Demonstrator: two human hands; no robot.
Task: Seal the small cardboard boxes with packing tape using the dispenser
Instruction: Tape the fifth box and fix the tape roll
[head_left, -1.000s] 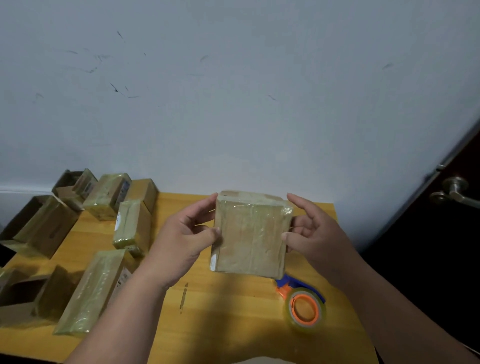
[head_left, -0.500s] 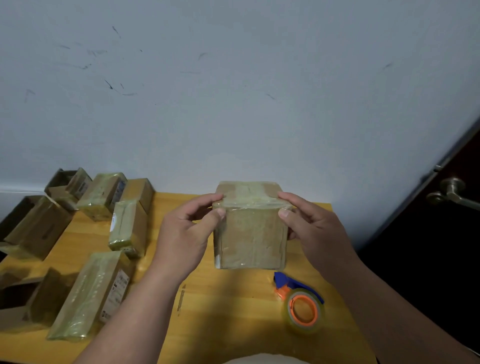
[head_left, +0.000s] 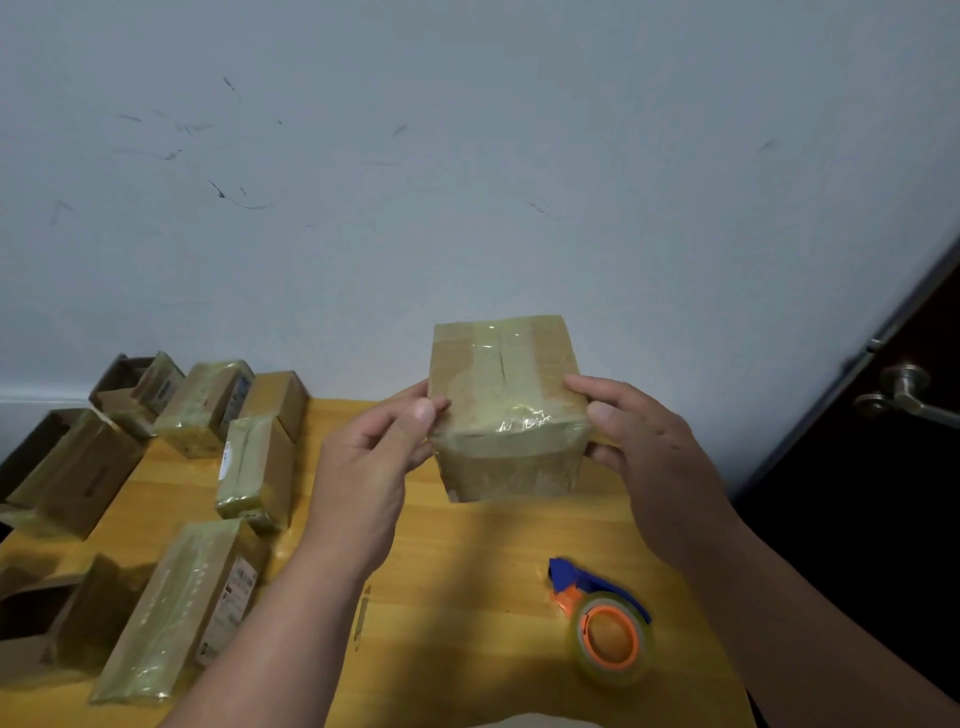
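Cardboard box, glossy with tape, gripped by both hands.

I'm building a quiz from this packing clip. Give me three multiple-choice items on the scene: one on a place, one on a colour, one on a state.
1. Where does the blue and orange tape dispenser lie?
A. on the yellow wooden table, below the right hand
B. in the left hand
C. on a box

2. What colour is the dispenser's roll hub?
A. green
B. orange
C. white

3. How is the small tape-wrapped cardboard box kept?
A. flat on the table
B. held up by the left hand and right hand
C. stacked on another box

Answers: 1 A, it rests on the wood alone; 2 B, an orange ring shows inside the clear tape; 3 B, fingers pinch both its sides.
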